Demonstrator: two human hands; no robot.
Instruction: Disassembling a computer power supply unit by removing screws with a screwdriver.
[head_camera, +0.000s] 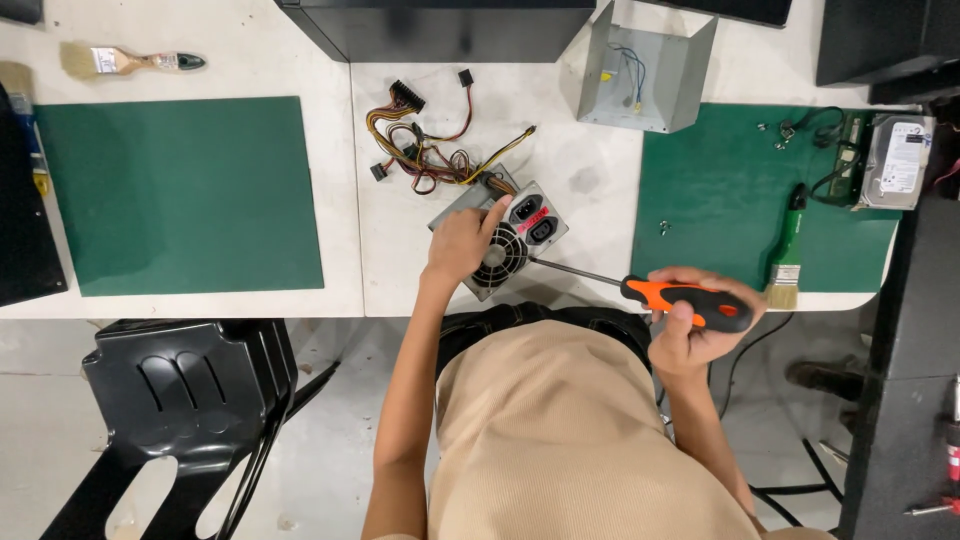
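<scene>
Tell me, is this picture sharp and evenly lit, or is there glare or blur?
Head view: sharp and evenly lit, with soft shadows only; the left hand on the power supply and the right hand holding the screwdriver are crisp; mild sheen on the hard drive; table edges bow slightly.
</scene>
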